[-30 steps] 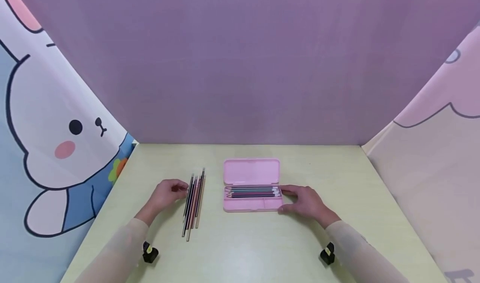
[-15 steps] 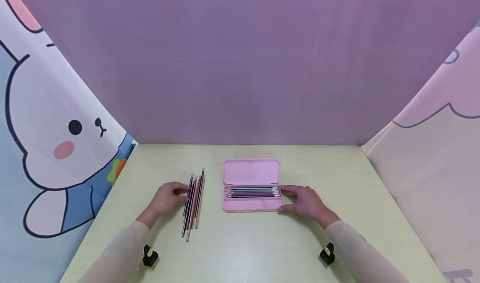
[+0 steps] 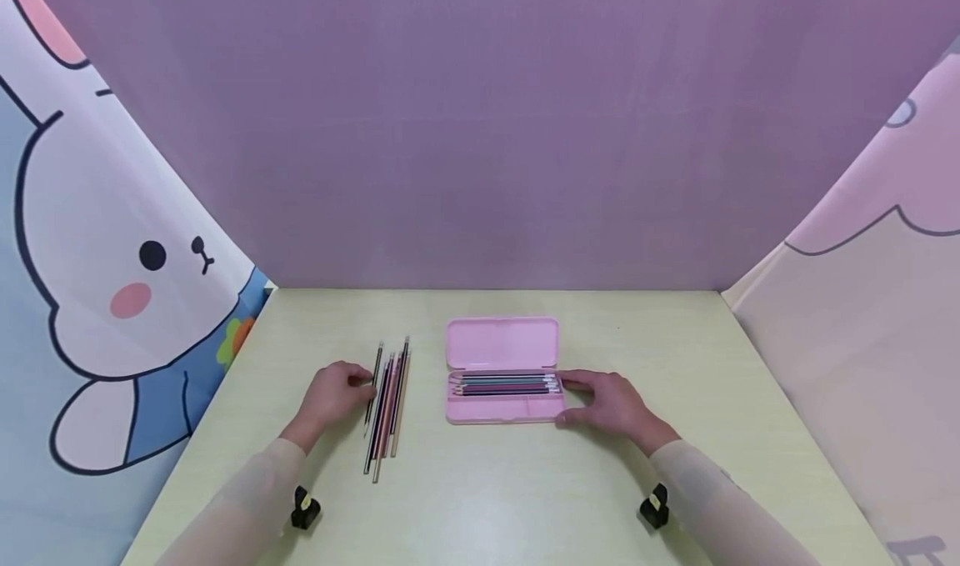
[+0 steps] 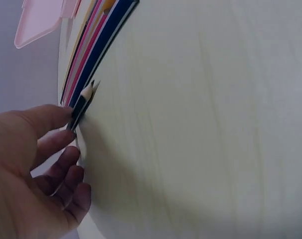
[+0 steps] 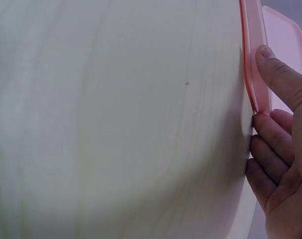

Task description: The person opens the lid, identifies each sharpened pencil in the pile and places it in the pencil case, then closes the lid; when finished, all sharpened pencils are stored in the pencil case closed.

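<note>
My left hand [image 3: 333,395] pinches a dark striped pencil [image 3: 374,374] between thumb and fingertips, at the left side of a loose pile of pencils [image 3: 390,416]. In the left wrist view the sharpened tip of this pencil [image 4: 86,94] sticks out past the thumb, and the other fingers are loosely curled. An opened pink pencil case [image 3: 502,412] lies right of the pile, lid folded back. Several pencils [image 3: 506,384] lie side by side in its long compartment, tips to the left. My right hand [image 3: 615,403] holds the case's right end, thumb [image 5: 278,72] along its front wall.
The pale wooden table [image 3: 480,499] ends at a purple backdrop [image 3: 480,132]. A panel with a cartoon rabbit [image 3: 112,257] stands on the left, a pink and cream panel [image 3: 862,316] on the right. Black wrist cameras, one of them the left camera [image 3: 305,509], hang under the sleeves.
My left hand has closed on the leftmost dark pencil and drawn it slightly left and away from the pile. My right hand and the case have stayed in place.
</note>
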`<state>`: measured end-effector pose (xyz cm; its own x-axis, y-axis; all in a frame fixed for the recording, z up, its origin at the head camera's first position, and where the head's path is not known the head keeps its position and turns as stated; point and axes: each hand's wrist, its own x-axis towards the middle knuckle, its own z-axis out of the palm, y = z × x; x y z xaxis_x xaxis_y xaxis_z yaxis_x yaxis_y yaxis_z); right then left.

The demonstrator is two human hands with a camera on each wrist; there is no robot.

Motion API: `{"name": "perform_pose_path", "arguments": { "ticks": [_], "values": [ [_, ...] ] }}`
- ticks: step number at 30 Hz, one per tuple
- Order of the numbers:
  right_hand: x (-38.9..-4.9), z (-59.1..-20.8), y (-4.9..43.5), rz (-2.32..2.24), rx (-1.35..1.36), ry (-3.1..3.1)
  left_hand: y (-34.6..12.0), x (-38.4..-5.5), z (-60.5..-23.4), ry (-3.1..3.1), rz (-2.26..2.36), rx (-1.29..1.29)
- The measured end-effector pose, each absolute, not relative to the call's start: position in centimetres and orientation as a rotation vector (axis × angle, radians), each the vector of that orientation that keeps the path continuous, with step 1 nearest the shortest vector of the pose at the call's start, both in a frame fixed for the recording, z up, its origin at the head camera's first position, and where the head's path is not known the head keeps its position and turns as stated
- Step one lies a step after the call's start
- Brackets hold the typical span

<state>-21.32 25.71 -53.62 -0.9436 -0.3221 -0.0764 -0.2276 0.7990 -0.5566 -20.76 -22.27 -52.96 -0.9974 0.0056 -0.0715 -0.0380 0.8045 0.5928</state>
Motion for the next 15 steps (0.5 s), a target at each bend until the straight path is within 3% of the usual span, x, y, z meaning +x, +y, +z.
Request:
{"name": "perform_pose_path", "arguments": {
  "ticks": [15],
  "values": [
    [-21.4, -53.8, 25.76, -0.847, -0.441, 2.827, -21.79, -20.6, -52.65, 2.999, 0.914, -0.155]
  ]
}}
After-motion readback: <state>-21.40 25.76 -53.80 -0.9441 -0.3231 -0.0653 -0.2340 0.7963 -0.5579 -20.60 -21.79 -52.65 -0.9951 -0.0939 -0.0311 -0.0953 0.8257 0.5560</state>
